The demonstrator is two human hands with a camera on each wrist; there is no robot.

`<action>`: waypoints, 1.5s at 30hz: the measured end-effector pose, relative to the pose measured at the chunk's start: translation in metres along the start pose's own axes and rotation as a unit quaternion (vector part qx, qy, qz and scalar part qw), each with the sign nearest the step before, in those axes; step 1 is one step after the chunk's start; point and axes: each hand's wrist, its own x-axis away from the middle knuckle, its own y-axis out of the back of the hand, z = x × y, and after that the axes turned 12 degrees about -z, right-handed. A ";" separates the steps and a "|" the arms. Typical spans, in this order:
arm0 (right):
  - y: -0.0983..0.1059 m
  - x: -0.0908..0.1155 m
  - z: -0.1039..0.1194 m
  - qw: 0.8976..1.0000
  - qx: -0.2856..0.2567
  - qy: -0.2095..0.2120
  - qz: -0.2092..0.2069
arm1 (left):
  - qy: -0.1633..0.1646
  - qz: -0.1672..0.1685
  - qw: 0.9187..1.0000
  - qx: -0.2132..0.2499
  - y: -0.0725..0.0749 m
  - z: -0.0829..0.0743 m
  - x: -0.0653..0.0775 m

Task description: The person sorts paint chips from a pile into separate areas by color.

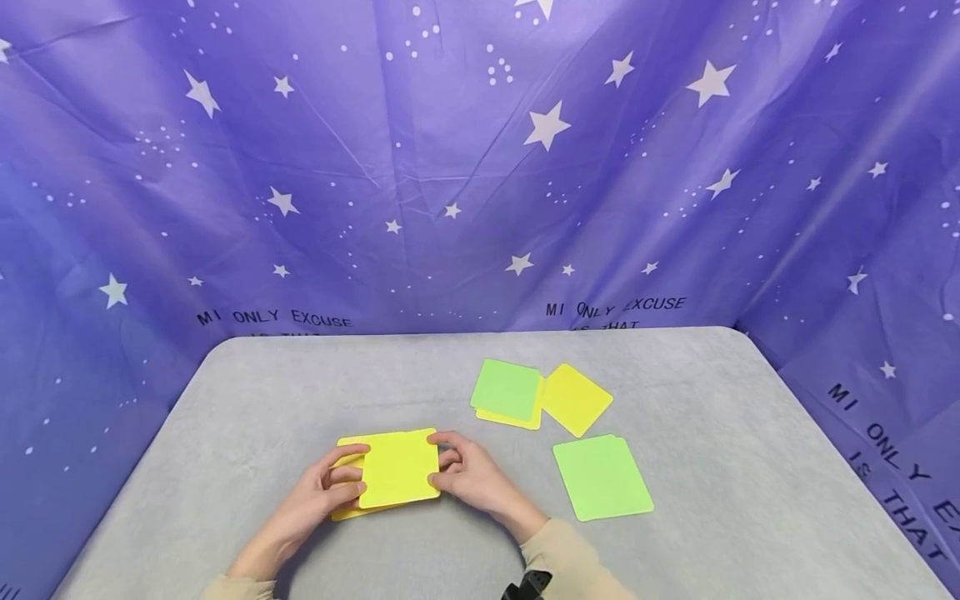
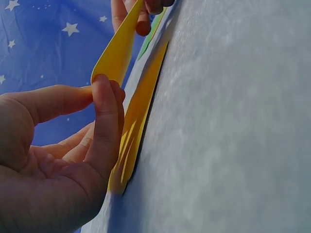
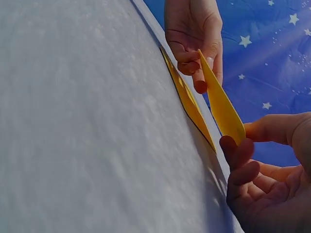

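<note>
Yellow card [image 1: 400, 469] was pinched at opposite edges by left hand [image 1: 318, 492] and right hand [image 1: 474, 477], fingertips nearly together, above lower yellow card [image 2: 141, 107] on the table [image 1: 247, 400]; light, even support seemed advisable.

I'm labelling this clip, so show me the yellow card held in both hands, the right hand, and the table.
Yellow card [image 1: 400, 468]: head view, middle of its face.
Right hand [image 1: 477, 479]: head view, middle of the hand.
Table [image 1: 712, 417]: head view, bare top towards the right.
</note>
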 end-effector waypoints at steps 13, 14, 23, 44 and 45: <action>-0.026 -0.008 0.001 0.998 0.055 -0.008 0.011 | 0.027 -0.056 0.998 -0.018 0.021 0.005 0.009; -0.028 -0.008 0.002 0.998 0.059 -0.006 0.011 | 0.029 -0.061 0.998 -0.020 0.021 0.005 0.009; -0.034 -0.012 0.007 0.997 0.082 0.005 0.008 | 0.016 -0.081 0.995 -0.052 0.026 0.002 0.012; -0.001 -0.008 0.002 0.997 0.061 0.017 -0.034 | -0.033 -0.062 0.992 -0.105 0.027 -0.009 0.011; 0.002 -0.007 0.002 0.998 0.056 0.016 -0.033 | -0.034 -0.061 0.992 -0.102 0.025 -0.010 0.009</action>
